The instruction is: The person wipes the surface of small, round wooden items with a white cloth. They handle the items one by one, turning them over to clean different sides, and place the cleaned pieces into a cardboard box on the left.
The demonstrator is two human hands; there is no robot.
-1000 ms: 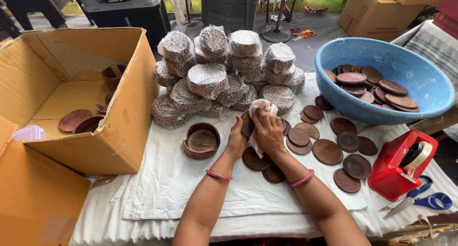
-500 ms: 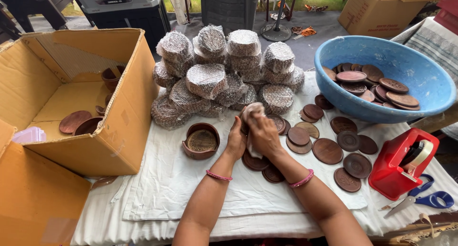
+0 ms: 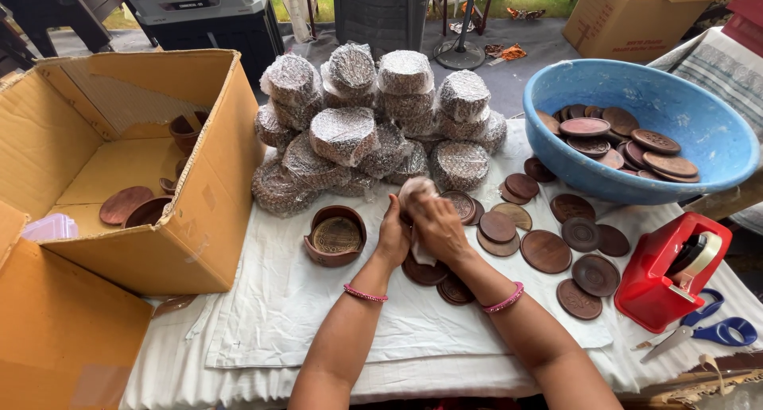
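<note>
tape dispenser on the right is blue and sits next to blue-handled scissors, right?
Not quite: the tape dispenser is red, not blue. It does sit beside the blue-handled scissors at the right, as the head view shows.

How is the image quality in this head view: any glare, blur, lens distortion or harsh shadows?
Head view: even, soft daylight, no harsh shadows on the white cloth; the bubble-wrapped bundles show small bright glints; the hands are sharp, without motion blur; wide-angle distortion bends the cardboard box and the blue basin towards the edges; the grass at the top is overexposed.
</note>
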